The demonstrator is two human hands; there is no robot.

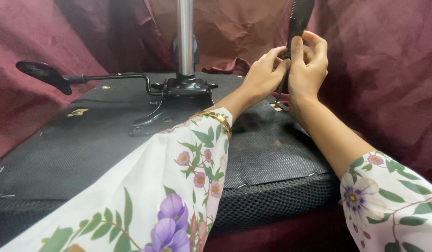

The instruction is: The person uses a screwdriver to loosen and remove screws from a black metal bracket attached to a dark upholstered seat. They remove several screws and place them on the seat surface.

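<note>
An upturned office chair seat (85,140) lies before me, its black mesh underside facing up. A black armrest piece (299,21) stands upright at the seat's far right edge. My right hand (309,65) is wrapped around its lower part. My left hand (265,72) pinches a thin metal tool (280,95) that points down at a brass mounting spot (275,107) on the seat. Both sleeves are white with a flower print, and a gold bangle (216,117) sits on my left wrist.
A chrome gas-lift column (184,37) rises from the black mechanism plate (181,95) at the seat's middle. A black lever handle (43,73) sticks out to the left. Brass insert spots (77,112) show on the left side. Maroon cloth (384,70) surrounds everything.
</note>
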